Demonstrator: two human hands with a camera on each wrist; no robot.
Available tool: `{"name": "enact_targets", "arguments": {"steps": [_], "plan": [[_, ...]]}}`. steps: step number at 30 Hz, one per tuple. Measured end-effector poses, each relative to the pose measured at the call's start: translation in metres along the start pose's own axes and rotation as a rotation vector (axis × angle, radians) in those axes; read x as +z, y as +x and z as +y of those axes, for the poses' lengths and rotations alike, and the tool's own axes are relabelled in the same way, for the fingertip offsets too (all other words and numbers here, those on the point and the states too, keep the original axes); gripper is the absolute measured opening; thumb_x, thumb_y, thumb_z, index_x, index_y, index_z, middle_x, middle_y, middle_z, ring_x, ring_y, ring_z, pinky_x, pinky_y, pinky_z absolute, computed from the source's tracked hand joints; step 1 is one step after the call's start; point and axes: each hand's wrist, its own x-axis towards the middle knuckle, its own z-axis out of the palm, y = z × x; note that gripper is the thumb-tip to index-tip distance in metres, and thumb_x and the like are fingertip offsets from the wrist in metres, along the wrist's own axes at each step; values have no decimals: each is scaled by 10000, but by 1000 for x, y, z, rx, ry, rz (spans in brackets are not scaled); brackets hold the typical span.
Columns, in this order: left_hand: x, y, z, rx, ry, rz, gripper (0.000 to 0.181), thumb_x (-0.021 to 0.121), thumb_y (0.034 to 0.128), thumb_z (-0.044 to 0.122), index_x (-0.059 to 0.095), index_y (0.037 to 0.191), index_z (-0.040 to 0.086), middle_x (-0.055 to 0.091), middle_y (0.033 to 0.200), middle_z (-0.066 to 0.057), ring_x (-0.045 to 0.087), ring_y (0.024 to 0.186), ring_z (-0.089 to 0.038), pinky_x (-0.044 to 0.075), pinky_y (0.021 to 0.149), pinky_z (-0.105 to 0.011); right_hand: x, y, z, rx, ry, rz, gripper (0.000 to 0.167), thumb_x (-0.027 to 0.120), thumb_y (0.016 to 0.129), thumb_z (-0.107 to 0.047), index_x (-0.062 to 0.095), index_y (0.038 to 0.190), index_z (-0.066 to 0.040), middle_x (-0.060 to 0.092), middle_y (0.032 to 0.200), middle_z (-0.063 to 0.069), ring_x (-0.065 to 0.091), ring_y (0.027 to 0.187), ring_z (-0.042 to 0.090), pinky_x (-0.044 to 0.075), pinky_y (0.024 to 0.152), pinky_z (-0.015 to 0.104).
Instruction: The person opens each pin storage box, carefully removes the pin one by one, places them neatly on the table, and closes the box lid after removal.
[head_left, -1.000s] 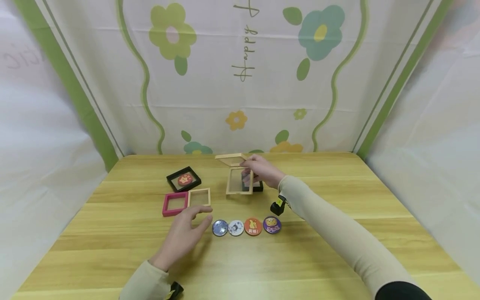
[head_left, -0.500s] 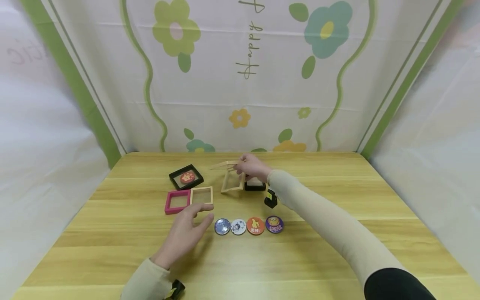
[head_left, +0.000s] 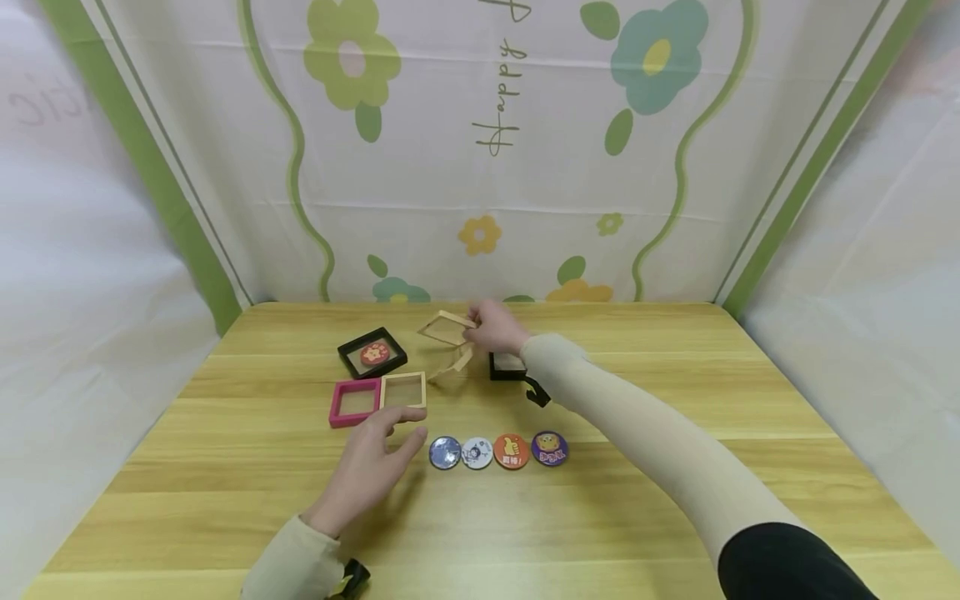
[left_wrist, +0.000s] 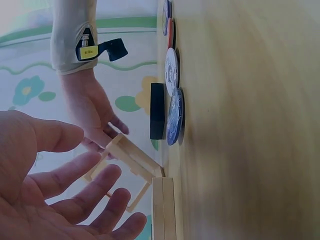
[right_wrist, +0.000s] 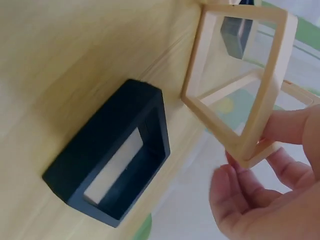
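At the back of the table my right hand (head_left: 497, 327) pinches a beige square display frame (right_wrist: 276, 82) by its hinged edge. Its two halves are spread apart, and one lower corner meets or nearly meets the tabletop. My left hand (head_left: 367, 467) hovers over the front left with fingers loosely bent and nothing in them. Just beyond its fingertips lies another beige frame (head_left: 422, 390), side by side with a pink frame (head_left: 337, 410). Right of the left hand, a row of round badges runs blue (head_left: 446, 452), white (head_left: 477, 452), orange-red (head_left: 512, 451) and purple (head_left: 550, 447).
A black frame (head_left: 350, 363) with a red badge (head_left: 374, 354) on its clear middle lies at the back left. Beneath my right forearm sits a smaller black frame (right_wrist: 100, 145). A flower-printed cloth (head_left: 420, 167) hangs behind the wooden table (head_left: 675, 400).
My right hand has drawn the beige frame a little left and turned it, so its halves now show at a steeper angle. The left hand keeps its pose.
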Motion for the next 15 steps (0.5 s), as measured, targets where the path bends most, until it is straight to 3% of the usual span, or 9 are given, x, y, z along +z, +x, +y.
{"name": "enact_targets", "arguments": {"steps": [5,8,12,15], "plan": [[0,0,0,-7,-2,-4,252,676,948,148,679,1186,66,650,1214,-48,549,1196,-267,418,1006,-500,2,4,-4,-56,-219,38,33,612,913,27,620,895,1,561,800,70,449,683,179,396,623,306],[0,0,0,-10,-4,-5,251,677,947,146,679,1184,65,651,1213,-46,551,1193,-267,417,1007,-500,4,5,-5,-77,-318,48,107,589,893,54,654,944,-15,613,866,63,537,765,180,475,709,318],[0,0,-1,-7,-5,-7,250,679,944,143,681,1182,64,651,1210,-43,551,1192,-267,417,1008,-502,7,7,-4,-98,-370,66,176,576,857,85,670,940,-38,647,882,50,590,791,193,517,764,344],[0,0,-1,-4,-3,-6,246,680,942,142,683,1178,72,650,1209,-41,550,1193,-269,416,1007,-506,9,8,-3,-107,-383,61,181,562,825,111,635,856,-52,615,805,44,543,705,193,483,662,319]]}}
